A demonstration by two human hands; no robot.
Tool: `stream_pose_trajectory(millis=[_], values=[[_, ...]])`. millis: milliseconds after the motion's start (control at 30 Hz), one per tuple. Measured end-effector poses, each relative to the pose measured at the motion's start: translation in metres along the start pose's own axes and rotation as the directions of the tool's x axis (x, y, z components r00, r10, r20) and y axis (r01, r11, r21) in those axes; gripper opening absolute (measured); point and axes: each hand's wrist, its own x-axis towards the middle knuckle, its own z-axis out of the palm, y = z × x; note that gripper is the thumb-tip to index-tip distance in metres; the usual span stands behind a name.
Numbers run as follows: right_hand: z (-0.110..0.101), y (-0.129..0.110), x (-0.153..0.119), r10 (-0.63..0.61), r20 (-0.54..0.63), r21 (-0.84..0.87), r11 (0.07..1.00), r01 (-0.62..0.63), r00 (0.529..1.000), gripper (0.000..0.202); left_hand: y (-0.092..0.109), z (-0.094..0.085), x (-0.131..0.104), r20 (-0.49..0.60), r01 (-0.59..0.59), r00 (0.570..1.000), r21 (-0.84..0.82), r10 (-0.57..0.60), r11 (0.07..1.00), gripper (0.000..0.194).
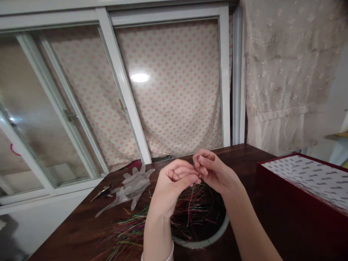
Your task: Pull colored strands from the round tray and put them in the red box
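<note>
A fine strand [189, 207] is pinched above a pale-rimmed round dish [199, 245].
It is clamped by the left hand [172, 181]; the right hand [214, 173] is curled just beside, whether gripping cannot be told. Held there, presumably, so loose strands [134, 222] can be reached. Clear gloves [134, 186] and scissors [104, 191] are set aside on the bench [78, 228], perhaps for elbow room.

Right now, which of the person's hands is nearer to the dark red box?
Right. The right hand is to the left of the dark red box, apart from it; the left hand is farther left, beyond the right hand.
</note>
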Motion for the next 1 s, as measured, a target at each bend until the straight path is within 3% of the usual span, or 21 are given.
stream_pose_trajectory(millis=[167,533,733,1000], values=[[0.004,0.001,-0.001,0.016,0.037,-0.012,1.000,-0.016,0.999,0.010,0.003,-0.001,-0.004,0.011,-0.025,1.000,0.029,0.024,0.999,0.015],[0.010,0.001,0.001,0.019,-0.002,-0.012,1.000,-0.019,1.000,0.007,0.002,-0.003,-0.005,0.010,-0.093,0.996,0.010,0.093,0.996,0.034],[0.012,0.005,0.001,-0.125,-0.112,-0.098,0.989,0.114,0.986,0.007,0.002,0.004,-0.004,-0.073,-0.134,0.988,0.013,0.135,0.991,0.039],[0.018,0.008,0.001,-0.331,-0.161,-0.228,0.929,0.292,0.930,0.006,-0.002,0.004,-0.002,-0.079,-0.154,0.985,-0.025,0.151,0.988,0.041]])
